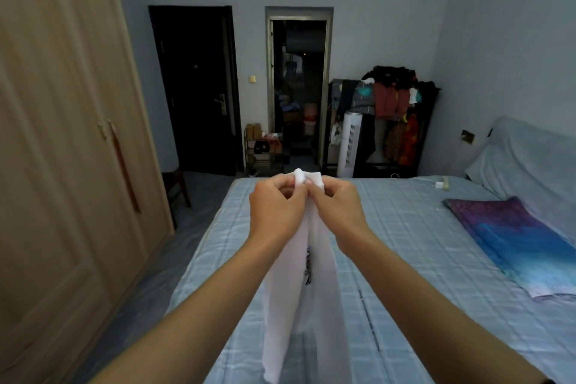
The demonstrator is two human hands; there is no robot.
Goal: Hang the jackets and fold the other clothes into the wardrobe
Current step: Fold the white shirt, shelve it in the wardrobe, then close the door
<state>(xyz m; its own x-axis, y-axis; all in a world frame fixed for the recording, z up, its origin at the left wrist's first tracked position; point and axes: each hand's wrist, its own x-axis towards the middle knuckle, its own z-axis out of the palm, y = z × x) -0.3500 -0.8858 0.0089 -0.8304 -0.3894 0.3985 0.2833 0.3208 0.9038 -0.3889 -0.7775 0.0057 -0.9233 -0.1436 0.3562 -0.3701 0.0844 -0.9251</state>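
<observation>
A white garment (299, 296) with a small dark print hangs straight down over the bed. My left hand (277, 206) and my right hand (335, 206) pinch its top edge side by side, held up at chest height, knuckles almost touching. The garment's lower end drapes onto the blue checked bed (405, 227). The beige wardrobe (62, 150) stands at the left with its doors closed.
A blue and purple folded cloth (514, 240) lies on the bed's right side. A rack piled with clothes (386, 103) and a white tower fan (350, 143) stand at the far wall. A wooden chair (176, 187) sits by the wardrobe.
</observation>
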